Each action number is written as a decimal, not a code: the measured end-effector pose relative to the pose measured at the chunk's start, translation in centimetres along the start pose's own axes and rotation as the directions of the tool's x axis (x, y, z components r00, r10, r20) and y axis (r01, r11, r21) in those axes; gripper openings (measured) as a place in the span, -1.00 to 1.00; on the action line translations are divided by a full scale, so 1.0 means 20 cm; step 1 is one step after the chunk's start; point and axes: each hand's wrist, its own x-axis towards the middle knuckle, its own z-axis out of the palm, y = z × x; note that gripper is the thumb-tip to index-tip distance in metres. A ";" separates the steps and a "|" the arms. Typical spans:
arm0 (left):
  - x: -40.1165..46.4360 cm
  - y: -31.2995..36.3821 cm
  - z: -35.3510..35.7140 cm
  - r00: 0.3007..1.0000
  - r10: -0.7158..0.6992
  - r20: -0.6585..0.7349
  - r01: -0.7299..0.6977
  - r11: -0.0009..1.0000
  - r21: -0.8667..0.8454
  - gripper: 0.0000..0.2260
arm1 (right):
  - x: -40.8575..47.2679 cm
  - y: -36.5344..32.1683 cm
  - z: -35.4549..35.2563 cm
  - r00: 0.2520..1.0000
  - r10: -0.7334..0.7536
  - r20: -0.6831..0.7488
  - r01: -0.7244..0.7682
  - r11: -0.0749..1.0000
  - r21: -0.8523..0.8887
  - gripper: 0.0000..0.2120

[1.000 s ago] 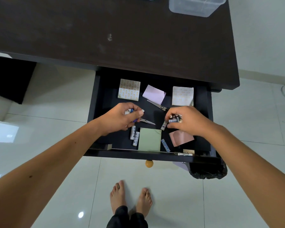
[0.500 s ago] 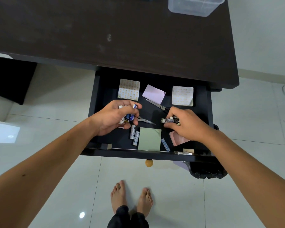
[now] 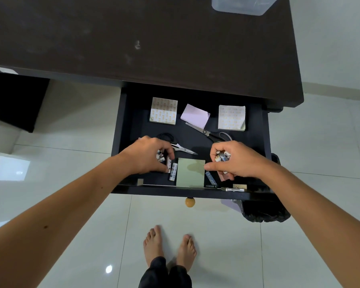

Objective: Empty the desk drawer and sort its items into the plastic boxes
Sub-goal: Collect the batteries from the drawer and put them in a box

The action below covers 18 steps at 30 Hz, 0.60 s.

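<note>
— Batteries were the step you had in hand, weren't they?

— Yes. Your left hand (image 3: 148,155) was curled round a few batteries (image 3: 161,158) already gathered, its fingertips down by the two loose cells (image 3: 171,169) lying just left of the green pad (image 3: 190,172). Your right hand (image 3: 233,160) was clenched on its own cluster (image 3: 222,156), forefinger stretched toward the pad's right edge.

— And the drawer (image 3: 119,129)?

— Pulled open under the desk (image 3: 154,38), far from empty. You had two patterned pads (image 3: 164,110) at the back with a lilac pad (image 3: 195,115) between them, two scissors (image 3: 208,133) mid-drawer, a blue cell (image 3: 210,178) just right of the green pad, a pink pad (image 3: 223,177) mostly under your right hand, and small bits along the front lip that I could not make out.

— What did the next move call for?

— In my judgement, picking up the loose cells without spilling what each palm held, then carrying the lot up to a box (image 3: 243,6). Only one clear box showed, at the desk's far right corner, cut by the frame.

— The room?

— Dark wooden desk top, glossy pale tile floor (image 3: 81,215) with light glare, your bare feet (image 3: 168,246) below the knob (image 3: 190,202), and a black bin (image 3: 264,213) under the drawer's right corner.
</note>
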 end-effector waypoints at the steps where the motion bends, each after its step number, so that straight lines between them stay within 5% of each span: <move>1: 0.00 -0.01 0.01 1.000 -0.003 -0.014 0.003 1.000 0.024 -0.68 | -0.01 0.00 0.00 1.000 0.010 0.010 -0.009 0.999 -0.041 -0.72; 7: 0.01 -0.01 0.02 1.000 0.017 0.003 -0.018 0.990 0.140 -0.53 | 0.00 0.03 0.03 0.998 0.066 0.000 -0.065 0.986 -0.156 -0.84; 12: 0.02 -0.02 0.04 0.999 0.043 -0.022 -0.036 0.970 0.240 -0.69 | 0.02 0.05 0.08 0.996 0.085 -0.037 -0.093 0.896 -0.435 -0.65; 18: 0.01 -0.03 0.03 0.998 0.063 0.000 -0.061 0.972 0.229 -0.72 | 0.03 0.06 0.07 0.997 0.076 -0.024 -0.079 0.903 -0.422 -0.68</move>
